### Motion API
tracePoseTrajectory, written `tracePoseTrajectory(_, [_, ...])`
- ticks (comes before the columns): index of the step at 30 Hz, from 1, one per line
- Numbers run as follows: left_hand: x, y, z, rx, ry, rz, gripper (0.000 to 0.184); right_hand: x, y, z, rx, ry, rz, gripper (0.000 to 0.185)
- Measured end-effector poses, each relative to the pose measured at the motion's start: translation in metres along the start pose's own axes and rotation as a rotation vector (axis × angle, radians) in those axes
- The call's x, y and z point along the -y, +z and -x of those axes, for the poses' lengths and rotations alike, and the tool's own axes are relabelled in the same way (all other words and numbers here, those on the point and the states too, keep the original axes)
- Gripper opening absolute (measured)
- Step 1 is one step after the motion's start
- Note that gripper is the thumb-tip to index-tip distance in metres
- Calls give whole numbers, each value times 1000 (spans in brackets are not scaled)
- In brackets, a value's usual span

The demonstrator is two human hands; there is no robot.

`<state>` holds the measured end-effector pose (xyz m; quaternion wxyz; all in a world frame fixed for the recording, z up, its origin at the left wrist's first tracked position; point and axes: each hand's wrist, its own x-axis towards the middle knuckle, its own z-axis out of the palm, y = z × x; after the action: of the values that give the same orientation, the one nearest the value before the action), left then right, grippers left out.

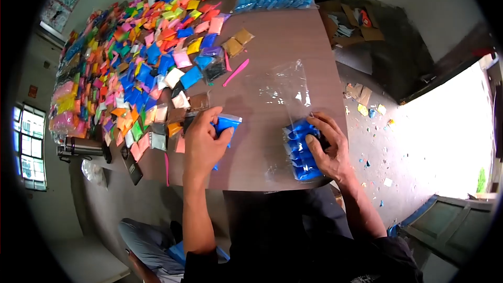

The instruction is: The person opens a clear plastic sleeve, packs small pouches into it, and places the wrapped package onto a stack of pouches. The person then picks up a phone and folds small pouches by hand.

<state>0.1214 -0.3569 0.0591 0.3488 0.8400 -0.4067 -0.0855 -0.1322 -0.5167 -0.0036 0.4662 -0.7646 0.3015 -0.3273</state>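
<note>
Between the thumb and fingers of my left hand (pixel 201 139) is a small blue packet (pixel 228 122), held just above the table near its front edge. My right hand (pixel 331 149) is closed on a clear plastic bag (pixel 288 86) at the table's front right. Several blue packets (pixel 301 149) lie in a row in the lower part of this bag, and its upper part spreads flat and empty away from me. Brown packets (pixel 199 101) lie just beyond my left hand. A pink plastic tool (pixel 236 72) rests farther back on the table.
A big pile of coloured packets (pixel 162 36) covers the table's left side. Filled bags (pixel 273 0) lie at the back. A flask (pixel 86 148) and a dark phone (pixel 131 166) are at the left edge. A seated person's legs (pixel 149 241) show below, and an open carton (pixel 361 23) stands right.
</note>
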Motion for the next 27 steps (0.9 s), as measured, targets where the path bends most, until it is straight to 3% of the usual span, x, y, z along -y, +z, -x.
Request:
tracePoseTrajectory(4, [-11, 11, -1, 107, -104, 538, 42, -1, 1, 0, -15, -6, 9, 40])
tracePoseTrajectory(5, [-20, 14, -3, 163, -124, 621, 32, -3, 1, 1, -16, -4, 13, 40])
tracePoseTrajectory(12, [-13, 81, -13, 273, -148, 888, 24, -3, -1, 0, 6, -27, 26, 42])
tracePoseTrajectory(18, [-9, 109, -8, 358, -138, 864, 20, -4, -1, -4, 12, 2, -42, 52])
tracePoseTrajectory(20, [-18, 109, -8, 242, 42, 532, 19, -4, -5, -11, 15, 25, -93, 56])
tracePoseTrajectory(27, [-26, 109, -16, 123, 300, 257, 21, -9, -2, -24, 52, -48, 24, 55])
